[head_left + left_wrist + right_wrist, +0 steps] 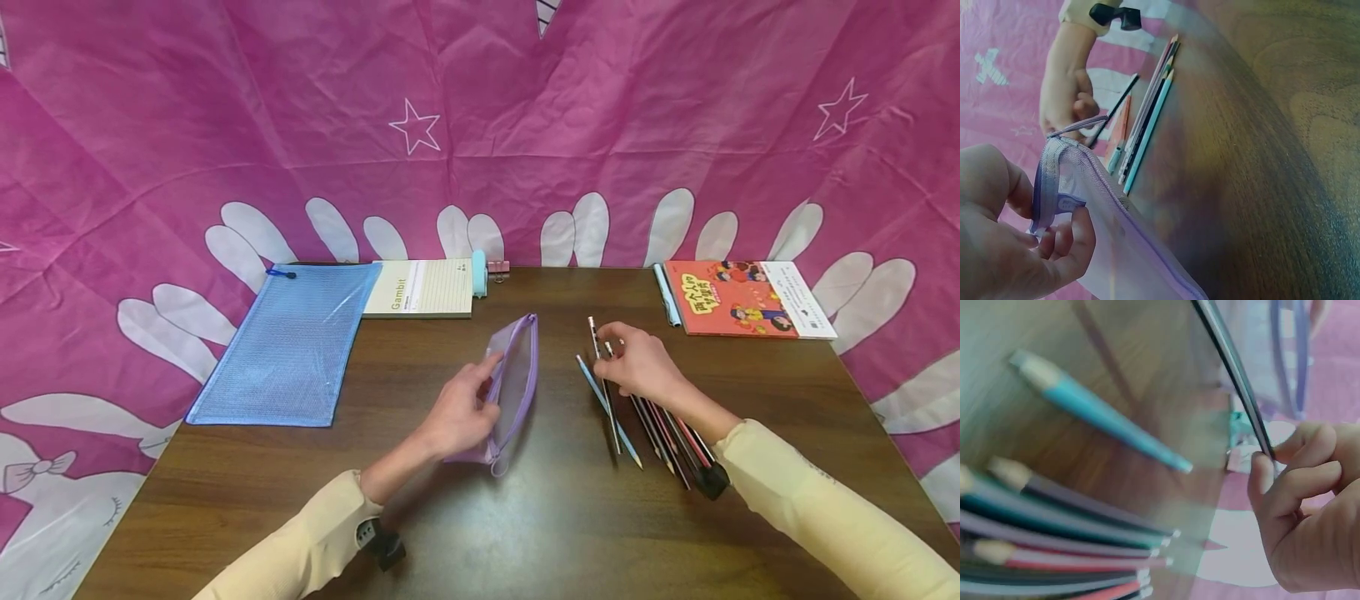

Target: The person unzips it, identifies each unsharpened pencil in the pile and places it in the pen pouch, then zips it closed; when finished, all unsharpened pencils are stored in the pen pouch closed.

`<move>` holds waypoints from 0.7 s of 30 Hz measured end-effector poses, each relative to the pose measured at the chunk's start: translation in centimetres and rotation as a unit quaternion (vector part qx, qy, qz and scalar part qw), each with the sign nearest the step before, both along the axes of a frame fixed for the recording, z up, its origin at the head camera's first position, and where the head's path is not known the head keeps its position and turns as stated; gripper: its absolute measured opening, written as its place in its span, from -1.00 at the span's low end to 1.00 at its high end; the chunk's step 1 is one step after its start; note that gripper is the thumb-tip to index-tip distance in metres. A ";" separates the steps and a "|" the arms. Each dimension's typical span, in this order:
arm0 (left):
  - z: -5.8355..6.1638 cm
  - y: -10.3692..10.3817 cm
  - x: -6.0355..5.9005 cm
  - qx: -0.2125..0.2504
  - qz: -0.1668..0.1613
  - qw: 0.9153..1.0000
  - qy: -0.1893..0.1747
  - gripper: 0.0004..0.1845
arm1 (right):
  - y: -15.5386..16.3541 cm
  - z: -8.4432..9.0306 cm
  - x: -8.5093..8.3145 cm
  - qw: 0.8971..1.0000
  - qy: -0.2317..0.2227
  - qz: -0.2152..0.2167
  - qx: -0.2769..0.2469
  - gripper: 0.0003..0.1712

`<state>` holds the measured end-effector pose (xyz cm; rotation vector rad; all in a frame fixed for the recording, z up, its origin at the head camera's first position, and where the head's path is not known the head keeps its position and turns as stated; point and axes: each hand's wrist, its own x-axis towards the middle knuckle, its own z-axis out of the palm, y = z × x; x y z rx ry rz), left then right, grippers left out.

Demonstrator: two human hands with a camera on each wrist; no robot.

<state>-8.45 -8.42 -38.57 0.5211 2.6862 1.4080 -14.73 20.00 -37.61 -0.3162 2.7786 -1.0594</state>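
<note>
A purple mesh pencil pouch [516, 379] stands on its long edge on the brown table [480, 517]. My left hand [491, 387] pinches its zipper edge; the left wrist view shows thumb and fingers of that hand [1047, 209] on the pouch's [1116, 244] rim. To the right, my right hand [611, 367] pinches a black pencil [596, 343] near its end, tip pointing away. In the right wrist view the fingertips [1266, 465] hold that pencil [1235, 381] above a teal pencil [1104, 415]. Several more coloured pencils [660, 425] lie in a row under the right wrist.
A blue mesh zip bag [288, 346] lies at the left, a Gambit notepad [420, 287] behind the pouch, with a light blue object [478, 272] and a binder clip [498, 267] beside it. A red picture book [742, 298] lies at the back right. Pink fabric surrounds the table.
</note>
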 end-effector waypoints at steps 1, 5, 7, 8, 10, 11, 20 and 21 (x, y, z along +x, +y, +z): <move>0.0 0.0 0.0 -0.001 0.000 1.000 -0.001 -0.17 | -0.2 0.2 0.1 1.000 -0.005 -0.009 -0.017 -0.43; 0.0 0.1 -0.1 -0.003 0.000 1.000 -0.001 -0.17 | -1.4 1.3 0.3 0.991 -0.047 -0.048 -0.115 -0.41; 0.0 0.1 -0.1 -0.003 0.000 1.000 -0.001 -0.17 | -2.1 1.6 0.3 0.981 -0.065 -0.067 -0.172 -0.41; 0.0 0.1 -0.1 -0.003 0.000 1.000 -0.002 -0.17 | -2.4 1.6 0.3 0.974 -0.072 -0.075 -0.200 -0.41; 0.0 0.2 -0.1 -0.004 -0.003 1.000 -0.002 -0.17 | -3.2 1.7 0.3 0.961 -0.081 -0.089 -0.249 -0.40; 0.0 0.2 -0.1 -0.004 -0.003 1.000 -0.003 -0.17 | -3.6 1.6 0.3 0.955 -0.083 -0.097 -0.268 -0.40; 0.2 0.5 -0.1 -0.009 -0.003 1.000 -0.002 -0.18 | -7.1 1.6 0.6 0.924 -0.101 -0.124 -0.347 -0.40; 0.2 0.5 -0.2 -0.010 -0.003 1.000 -0.001 -0.18 | -7.4 1.5 0.6 0.923 -0.105 -0.123 -0.350 -0.40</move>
